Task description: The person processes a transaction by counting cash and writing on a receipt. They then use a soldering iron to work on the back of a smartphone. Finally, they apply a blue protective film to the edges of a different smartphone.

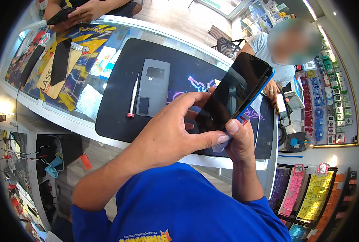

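Note:
A smartphone (236, 88) with a dark glossy screen and blue edge is tilted above the black mat (121, 64). My left hand (167, 131) is closed on its near left side, with the thumb along the lower edge. My right hand (240, 139) grips the lower end, its thumb on the phone's corner. A crumpled piece of clear plastic (219, 147) shows beneath the phone by both thumbs; which hand bears it I cannot tell. Left of my hands, a grey phone back panel (158, 90) lies flat beside a slim screwdriver (134, 99) with a red end.
Under the mat is a glass-topped counter (179, 34) with white edges. At left lie a black phone screen (61, 60) and a dark curved strip (32, 64). Across the counter, one person holds a phone (61, 15); another sits at right near hanging accessories (319, 101).

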Demonstrator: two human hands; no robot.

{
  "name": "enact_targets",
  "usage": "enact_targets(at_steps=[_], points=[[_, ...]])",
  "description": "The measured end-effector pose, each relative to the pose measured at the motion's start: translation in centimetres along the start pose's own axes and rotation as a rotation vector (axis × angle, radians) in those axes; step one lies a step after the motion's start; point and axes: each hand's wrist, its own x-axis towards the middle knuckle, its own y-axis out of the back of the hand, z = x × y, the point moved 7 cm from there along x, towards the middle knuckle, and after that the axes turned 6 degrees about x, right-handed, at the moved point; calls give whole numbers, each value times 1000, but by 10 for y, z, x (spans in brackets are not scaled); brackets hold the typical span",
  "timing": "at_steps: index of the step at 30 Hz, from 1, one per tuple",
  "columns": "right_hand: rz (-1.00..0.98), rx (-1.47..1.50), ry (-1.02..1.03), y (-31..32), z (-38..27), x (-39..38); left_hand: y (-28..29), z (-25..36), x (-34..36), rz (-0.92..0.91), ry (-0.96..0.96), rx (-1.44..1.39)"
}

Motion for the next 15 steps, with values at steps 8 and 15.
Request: enact_targets(at_steps=[8, 15], points=[[24, -96, 117, -2, -13, -3, -1, 3, 0, 60, -87, 29], [-36, 52, 536, 26, -112, -9, -4, 10, 1, 43, -98, 21]])
